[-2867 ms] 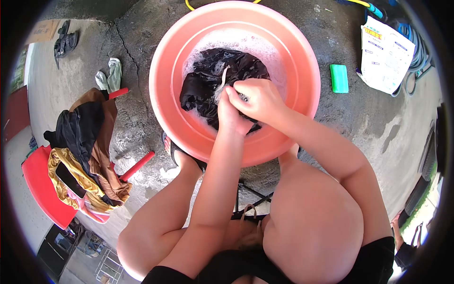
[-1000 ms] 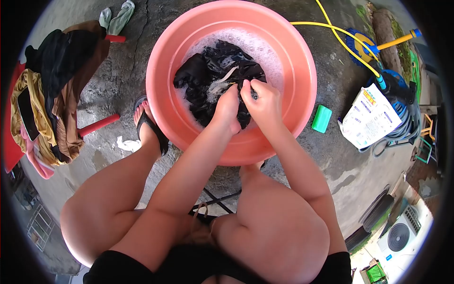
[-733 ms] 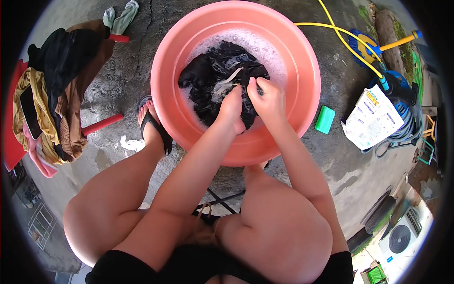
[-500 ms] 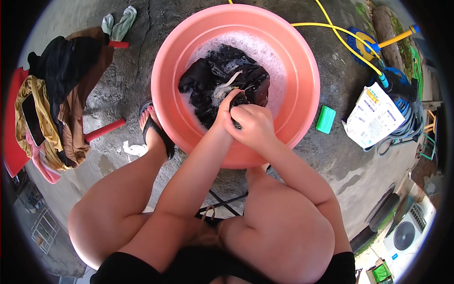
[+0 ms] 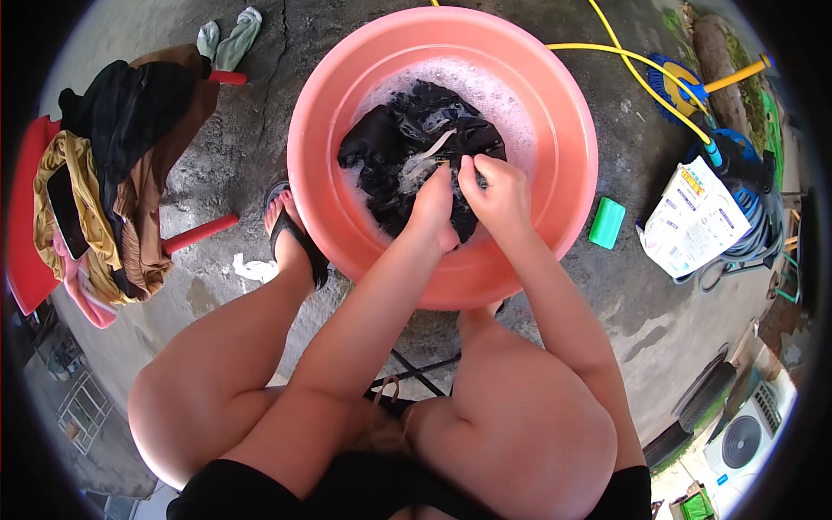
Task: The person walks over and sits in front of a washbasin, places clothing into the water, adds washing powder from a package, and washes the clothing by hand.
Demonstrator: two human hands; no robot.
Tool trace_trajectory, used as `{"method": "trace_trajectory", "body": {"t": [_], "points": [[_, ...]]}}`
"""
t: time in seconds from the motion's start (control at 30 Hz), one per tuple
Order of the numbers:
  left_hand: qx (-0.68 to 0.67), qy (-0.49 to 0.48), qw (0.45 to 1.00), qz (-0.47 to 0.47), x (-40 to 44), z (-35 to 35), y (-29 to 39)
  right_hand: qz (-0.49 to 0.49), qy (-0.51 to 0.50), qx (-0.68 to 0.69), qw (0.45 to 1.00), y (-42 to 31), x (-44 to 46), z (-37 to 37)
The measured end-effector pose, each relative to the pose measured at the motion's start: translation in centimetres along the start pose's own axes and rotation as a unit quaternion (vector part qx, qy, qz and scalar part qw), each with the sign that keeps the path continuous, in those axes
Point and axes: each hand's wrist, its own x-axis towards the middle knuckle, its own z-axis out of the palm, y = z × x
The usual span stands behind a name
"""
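Observation:
A pink basin [image 5: 312, 165] of sudsy water holds a wet black garment [image 5: 377, 143] with a pale strip or cord [image 5: 440, 144] lying on it. My left hand [image 5: 435, 208] is closed on the garment near the basin's middle. Just to its right, my right hand [image 5: 497, 192] is closed in a fist on the same black cloth, which spans the small gap between the hands. The fingertips of my left hand are partly hidden.
Clothes [image 5: 130, 113] and a phone [image 5: 67, 211] lie on a red stool [image 5: 33, 260] at the left. Right of the basin are green soap [image 5: 607, 223], a white packet [image 5: 693, 221], a yellow hose [image 5: 646, 85] and a brush [image 5: 676, 85]. My sandalled foot [image 5: 290, 230] is beside the basin.
Half a second ago my hands were pressed together, lower in the basin; now they are apart, with the right hand moved up and right. The whole view has shifted slightly.

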Motion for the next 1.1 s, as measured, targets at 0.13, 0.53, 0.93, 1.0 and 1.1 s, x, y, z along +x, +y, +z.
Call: {"method": "trace_trajectory", "body": {"t": [0.13,0.53,0.93,1.0,1.1], "points": [[0.006,-0.039,0.999,0.014,-0.1,0.4,-0.2,-0.012,0.028,-0.029,0.999,0.3,0.1,-1.1],[0.034,0.003,0.999,0.028,-0.4,0.5,0.1,-0.022,0.025,-0.052,0.998,0.1,-0.3,-0.7],[0.015,-0.023,1.0,-0.011,1.7,-1.7,-0.4,-0.083,-0.004,-0.058,0.995,-1.7,-0.4,-0.3],[0.021,-0.214,0.945,0.247,2.8,-4.0,-1.4,-0.143,-0.018,0.0,0.99,-4.4,-1.9,-0.1],[-0.1,-0.161,0.982,0.007,3.4,-4.7,-0.8,-0.099,-0.033,-0.022,0.994,-3.2,-1.3,0.3]]}}
